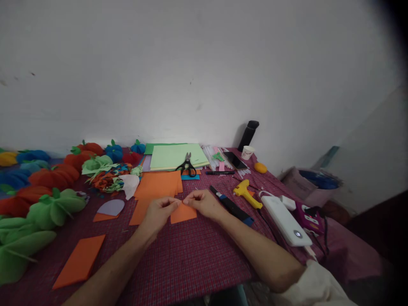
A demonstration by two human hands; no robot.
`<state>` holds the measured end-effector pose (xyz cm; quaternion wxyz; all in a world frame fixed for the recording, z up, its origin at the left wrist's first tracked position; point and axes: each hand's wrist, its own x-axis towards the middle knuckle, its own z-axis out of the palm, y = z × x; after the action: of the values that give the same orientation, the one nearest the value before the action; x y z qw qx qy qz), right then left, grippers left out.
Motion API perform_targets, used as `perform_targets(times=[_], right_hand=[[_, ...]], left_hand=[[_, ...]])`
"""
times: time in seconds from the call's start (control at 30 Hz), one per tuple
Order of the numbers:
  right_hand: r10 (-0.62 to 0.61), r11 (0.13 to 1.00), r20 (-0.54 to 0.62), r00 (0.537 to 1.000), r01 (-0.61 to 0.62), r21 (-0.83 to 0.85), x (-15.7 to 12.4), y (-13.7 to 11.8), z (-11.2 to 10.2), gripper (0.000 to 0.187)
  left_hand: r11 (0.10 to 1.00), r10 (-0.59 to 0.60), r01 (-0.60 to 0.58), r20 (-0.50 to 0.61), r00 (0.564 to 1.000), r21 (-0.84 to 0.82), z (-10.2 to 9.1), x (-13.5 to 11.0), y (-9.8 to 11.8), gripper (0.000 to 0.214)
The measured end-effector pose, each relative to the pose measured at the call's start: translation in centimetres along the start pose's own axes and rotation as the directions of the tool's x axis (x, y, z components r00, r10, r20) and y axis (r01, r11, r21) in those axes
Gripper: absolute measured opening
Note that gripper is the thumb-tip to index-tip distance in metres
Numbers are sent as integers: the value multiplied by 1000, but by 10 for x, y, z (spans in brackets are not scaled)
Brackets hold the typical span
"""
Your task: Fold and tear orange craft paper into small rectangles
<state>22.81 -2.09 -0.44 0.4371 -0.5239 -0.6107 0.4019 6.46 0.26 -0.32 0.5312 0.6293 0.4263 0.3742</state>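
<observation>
Between my hands is a small orange sheet of paper (184, 214), its top edge pinched from both sides. My left hand (161, 212) is closed with thumb and forefinger at the sheet's upper left. My right hand (204, 203) pinches the upper right close by, and the two sets of fingertips almost meet. More orange sheets (156, 185) lie flat behind and left of my left hand. Beyond them, black-handled scissors (187, 165) rest on a stack of pale green paper (175, 155). A utility knife (231, 206) lies right of my right hand.
Colourful paper pumpkins (54, 176) crowd the left side, with paper scraps (110, 178) beside them. An orange stack (79, 261) lies front left. At right are a yellow glue gun (247, 194), a white power bank (283, 219), a power strip (309, 219), a paper cup (247, 152) and a black bottle (248, 135).
</observation>
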Motion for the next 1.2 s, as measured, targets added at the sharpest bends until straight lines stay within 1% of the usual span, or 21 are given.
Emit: perform_targets(times=[0.1,0.2,0.37,0.47,0.57,0.67,0.77,0.83,0.93,1.0,1.1,1.2], right_hand=[[11,1000,13,1000,-11,26,0,0,-2,26],[19,996,12,1000,-20,86,1,0,-8,25],[73,981,-55,996,-61,182,4,1,-17,24],[83,970,-76,994,-63,236,6,-2,-21,25],[91,959,-91,992,-63,276,5,-4,-19,30],[62,974,-56,997,-48,222,2,-4,-12,30],[-1,992,-21,1000,4,124,-1,-3,-6,26],[-23,998,2,1000,23,58,-2,-2,-4,25],[-26,999,74,997,28,-32,-4,-2,-3,24],[-35,997,118,992,43,-64,-5,-1,-2,25],[-53,996,144,988,62,-58,-6,0,-1,25],[-49,997,161,986,58,-47,-5,0,-2,25]], left_hand=[[1000,3,-3,0,1000,-2,1,0,0,20],[999,-16,16,-10,1000,-46,0,0,4,19],[992,-60,57,-30,998,-112,-5,0,6,24],[989,-59,53,-42,997,-136,-8,1,3,27],[988,-52,43,-59,997,-148,-8,1,1,29],[989,-49,42,-46,998,-140,-7,1,1,28],[997,-6,6,-7,1000,-79,-6,1,-1,27],[999,50,-50,38,998,5,-6,1,-2,28],[969,143,-168,144,979,180,-7,1,-4,30],[939,166,-221,217,962,264,-9,0,-4,32],[927,162,-244,285,945,283,-10,-2,-2,32],[941,127,-214,314,941,261,-10,-2,1,29]])
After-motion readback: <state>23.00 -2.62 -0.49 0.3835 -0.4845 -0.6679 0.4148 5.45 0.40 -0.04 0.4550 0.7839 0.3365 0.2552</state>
